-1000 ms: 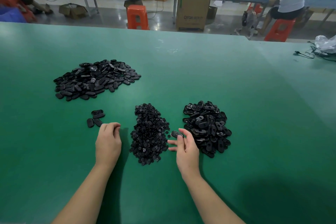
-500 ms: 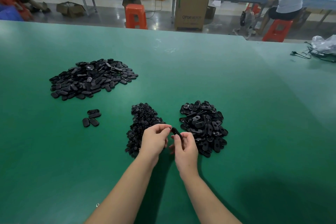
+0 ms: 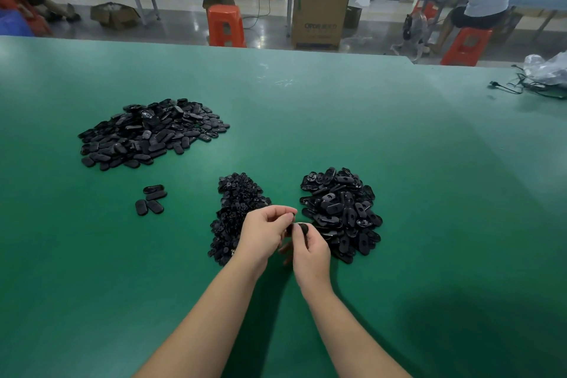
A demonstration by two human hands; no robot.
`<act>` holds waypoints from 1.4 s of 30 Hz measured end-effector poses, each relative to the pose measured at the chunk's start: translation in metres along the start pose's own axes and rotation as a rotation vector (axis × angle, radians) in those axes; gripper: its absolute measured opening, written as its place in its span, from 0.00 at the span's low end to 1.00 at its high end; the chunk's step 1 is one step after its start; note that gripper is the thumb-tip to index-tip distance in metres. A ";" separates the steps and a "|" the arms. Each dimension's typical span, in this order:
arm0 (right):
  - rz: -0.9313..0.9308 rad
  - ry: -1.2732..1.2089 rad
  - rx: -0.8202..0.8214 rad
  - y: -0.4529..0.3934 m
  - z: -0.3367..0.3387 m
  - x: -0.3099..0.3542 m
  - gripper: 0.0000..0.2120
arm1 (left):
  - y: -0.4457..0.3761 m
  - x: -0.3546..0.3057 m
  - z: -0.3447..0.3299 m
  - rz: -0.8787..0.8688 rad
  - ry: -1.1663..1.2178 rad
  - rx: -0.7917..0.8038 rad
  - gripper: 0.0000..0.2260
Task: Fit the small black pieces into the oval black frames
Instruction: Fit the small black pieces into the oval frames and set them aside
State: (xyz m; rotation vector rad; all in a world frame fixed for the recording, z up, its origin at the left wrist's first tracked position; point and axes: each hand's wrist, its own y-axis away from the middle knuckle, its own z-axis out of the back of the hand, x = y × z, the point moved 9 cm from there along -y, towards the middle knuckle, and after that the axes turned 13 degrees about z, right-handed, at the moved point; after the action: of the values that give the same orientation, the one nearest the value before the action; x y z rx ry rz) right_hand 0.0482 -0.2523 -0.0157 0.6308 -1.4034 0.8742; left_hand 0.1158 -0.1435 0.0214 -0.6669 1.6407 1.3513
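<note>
While both hands meet just above the table, I hold one oval frame (image 3: 302, 228) pinched in my right hand (image 3: 310, 255), its face turned toward my left hand (image 3: 264, 233). Left fingertips (image 3: 288, 216) are curled in at the frame; I judge they pinch a small piece, though it is too hidden to confirm. Raising the work off the surface likely gives both thumbs room to press.

Stock sits close for short reaches, toward the near edge: the pile of small pieces (image 3: 236, 212) just behind my left hand, the pile of oval frames (image 3: 340, 212) just behind my right. A large heap of ovals (image 3: 150, 132), probably finished, lies well apart toward the left edge, with four loose ovals (image 3: 150, 199) between it and me. The green table (image 3: 399, 163) carries everything; cables and a bag (image 3: 546, 74) lie at the far right edge.
</note>
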 end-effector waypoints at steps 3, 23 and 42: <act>-0.038 -0.116 -0.004 0.001 -0.002 0.001 0.13 | -0.003 0.003 0.006 0.023 0.032 -0.001 0.06; -0.062 -0.125 0.020 -0.001 -0.001 -0.004 0.13 | -0.006 0.006 0.021 -0.051 -0.270 -0.199 0.05; -0.017 0.009 0.065 0.001 -0.001 -0.005 0.11 | -0.002 0.009 0.016 0.001 -0.286 -0.243 0.06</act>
State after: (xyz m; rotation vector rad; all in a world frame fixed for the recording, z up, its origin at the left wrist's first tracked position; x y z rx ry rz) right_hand 0.0485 -0.2515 -0.0209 0.6857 -1.3641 0.9111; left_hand 0.1180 -0.1272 0.0122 -0.5799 1.2629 1.5827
